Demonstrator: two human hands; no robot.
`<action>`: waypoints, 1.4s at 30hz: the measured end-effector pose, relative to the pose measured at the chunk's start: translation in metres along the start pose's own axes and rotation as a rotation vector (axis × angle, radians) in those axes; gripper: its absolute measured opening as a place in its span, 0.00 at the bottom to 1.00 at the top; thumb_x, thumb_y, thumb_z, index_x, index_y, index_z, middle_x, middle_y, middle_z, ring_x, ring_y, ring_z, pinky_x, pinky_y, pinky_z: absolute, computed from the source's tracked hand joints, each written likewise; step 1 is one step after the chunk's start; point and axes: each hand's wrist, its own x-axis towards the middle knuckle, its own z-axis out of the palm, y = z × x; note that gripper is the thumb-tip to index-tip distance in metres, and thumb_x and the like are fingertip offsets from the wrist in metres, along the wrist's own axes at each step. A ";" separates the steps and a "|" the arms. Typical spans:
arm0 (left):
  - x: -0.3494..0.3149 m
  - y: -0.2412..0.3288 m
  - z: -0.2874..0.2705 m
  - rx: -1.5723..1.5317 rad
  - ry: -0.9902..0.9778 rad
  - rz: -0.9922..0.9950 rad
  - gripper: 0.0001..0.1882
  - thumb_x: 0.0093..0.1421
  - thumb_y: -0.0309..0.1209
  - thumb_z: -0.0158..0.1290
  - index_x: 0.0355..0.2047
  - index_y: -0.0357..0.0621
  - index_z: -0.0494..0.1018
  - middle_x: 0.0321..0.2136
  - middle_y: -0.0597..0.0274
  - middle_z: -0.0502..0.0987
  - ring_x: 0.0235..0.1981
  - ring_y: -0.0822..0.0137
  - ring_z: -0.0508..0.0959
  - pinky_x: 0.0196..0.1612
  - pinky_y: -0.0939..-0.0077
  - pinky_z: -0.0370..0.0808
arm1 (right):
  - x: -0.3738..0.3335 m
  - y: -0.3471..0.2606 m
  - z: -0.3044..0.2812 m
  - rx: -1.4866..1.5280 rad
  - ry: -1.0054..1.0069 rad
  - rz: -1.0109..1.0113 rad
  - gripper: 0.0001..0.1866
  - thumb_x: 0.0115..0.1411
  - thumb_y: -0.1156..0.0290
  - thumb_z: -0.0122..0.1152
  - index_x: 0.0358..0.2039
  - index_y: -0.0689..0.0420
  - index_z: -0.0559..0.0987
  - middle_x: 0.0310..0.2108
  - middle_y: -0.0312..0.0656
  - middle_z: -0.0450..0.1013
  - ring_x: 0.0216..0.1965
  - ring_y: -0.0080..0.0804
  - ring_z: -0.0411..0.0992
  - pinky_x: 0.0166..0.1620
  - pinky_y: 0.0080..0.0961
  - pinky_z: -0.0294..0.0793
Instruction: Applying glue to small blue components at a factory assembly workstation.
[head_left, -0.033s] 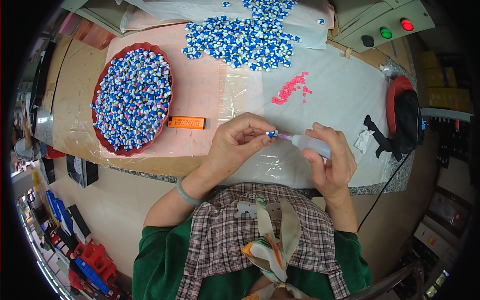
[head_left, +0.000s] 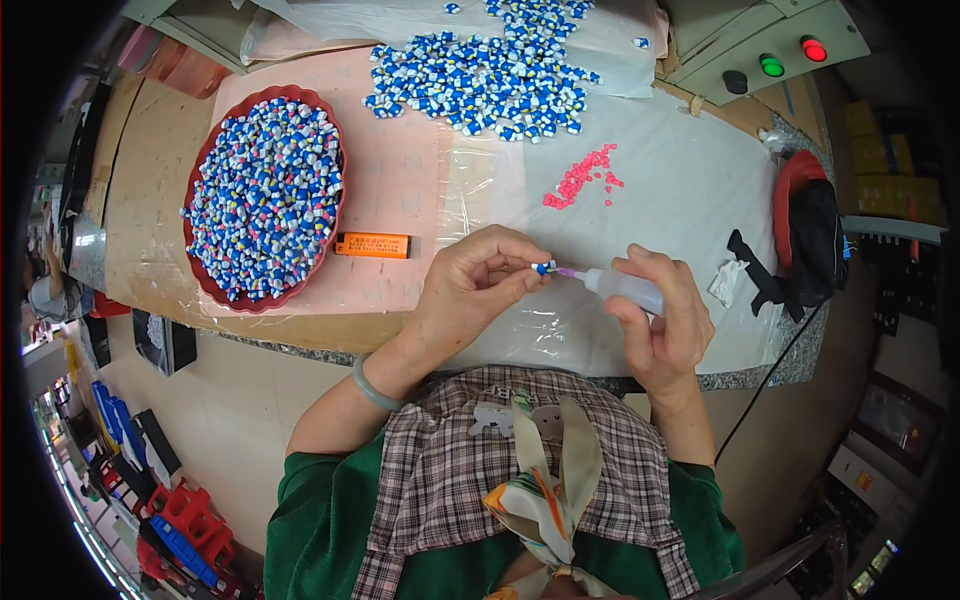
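Both forearms rise from the lower edge and meet above the desk (head_left: 680, 180). The left hand (head_left: 470, 295) curls inward, its fingers (head_left: 515, 278) pinching a small blue piece (head_left: 542, 268) at their tips. The right hand (head_left: 665, 320) wraps a clear squeeze bottle (head_left: 625, 288), fingers closed around it, its pink nozzle touching the piece just beside the left fingertips.

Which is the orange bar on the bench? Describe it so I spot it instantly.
Find the big red tray heaped with blue-and-white pieces. Just off its lower right rim lies the orange bar, flat on the pink sheet. It is the only long, plain orange item there.
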 end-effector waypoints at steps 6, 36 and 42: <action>0.001 0.000 -0.001 -0.021 0.016 -0.020 0.10 0.59 0.15 0.52 0.42 0.31 0.73 0.43 0.57 0.72 0.44 0.67 0.77 0.49 0.74 0.78 | -0.010 0.013 0.001 0.292 0.122 0.285 0.16 0.60 0.71 0.61 0.46 0.66 0.71 0.34 0.49 0.75 0.22 0.25 0.71 0.25 0.18 0.69; -0.002 -0.004 -0.007 -0.016 0.026 -0.119 0.09 0.60 0.19 0.54 0.41 0.35 0.73 0.37 0.60 0.78 0.39 0.73 0.79 0.45 0.81 0.76 | 0.021 0.089 0.001 -0.242 -0.265 0.354 0.09 0.50 0.78 0.64 0.34 0.63 0.79 0.28 0.45 0.73 0.27 0.40 0.73 0.33 0.30 0.72; -0.003 -0.005 -0.009 -0.021 0.027 -0.121 0.08 0.61 0.17 0.52 0.41 0.34 0.74 0.39 0.60 0.75 0.39 0.71 0.79 0.44 0.78 0.77 | 0.019 0.092 -0.013 -0.032 -0.272 0.823 0.06 0.55 0.75 0.62 0.33 0.63 0.80 0.25 0.44 0.75 0.20 0.25 0.67 0.28 0.25 0.69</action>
